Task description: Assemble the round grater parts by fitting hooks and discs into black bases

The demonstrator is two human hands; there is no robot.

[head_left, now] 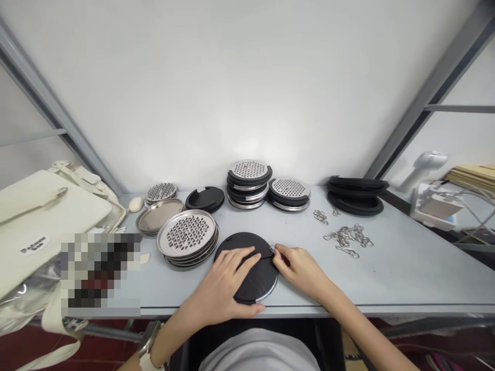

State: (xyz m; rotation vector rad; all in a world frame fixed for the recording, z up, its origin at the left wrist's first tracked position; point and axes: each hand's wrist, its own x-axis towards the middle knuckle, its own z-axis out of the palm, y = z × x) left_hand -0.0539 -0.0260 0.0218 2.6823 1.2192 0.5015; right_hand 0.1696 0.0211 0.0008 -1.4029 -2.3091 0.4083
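Observation:
In front of me a black round disc (257,281), with a silver rim showing at its lower right, lies on the table. My left hand (228,281) rests on its left side with fingers spread and flat, the thumb at the near edge. At the disc's right edge my right hand (296,265) pinches a small metal wire clip (272,249); the fingers partly hide it. Whether the clip passes through the disc I cannot tell. Loose wire clips (350,238) lie in a pile to the right, with a smaller group (320,216) behind.
Metal grater plates (188,234) are stacked at left, near a plain metal plate (160,216). Behind stand a black holder (204,198), stacked graters in black holders (249,180), another such stack (290,193) and black discs (356,198). A cream bag (58,216) occupies the left end.

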